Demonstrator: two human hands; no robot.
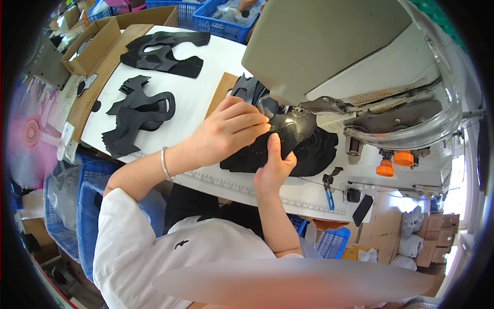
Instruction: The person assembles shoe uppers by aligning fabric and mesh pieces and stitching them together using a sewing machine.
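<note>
A dark shoe upper piece (293,126), with a glossy textured part, lies under the head of a sewing machine (329,46). My left hand (229,129), with a bracelet at the wrist, pinches the piece along its left side, close to the needle area. From below, my right hand (275,170) grips its near edge, thumb on top and fingers curled beneath. A flat black perforated part (321,149) spreads under and beside the piece. The machine head and my fingers hide the needle and some of the material.
More black upper pieces (139,116) lie on the white table (195,92), with another stack (167,54) behind. Blue-handled thread snips (329,193) and a dark phone-like slab (363,210) sit near the front edge. Blue baskets (226,23) stand beyond the table.
</note>
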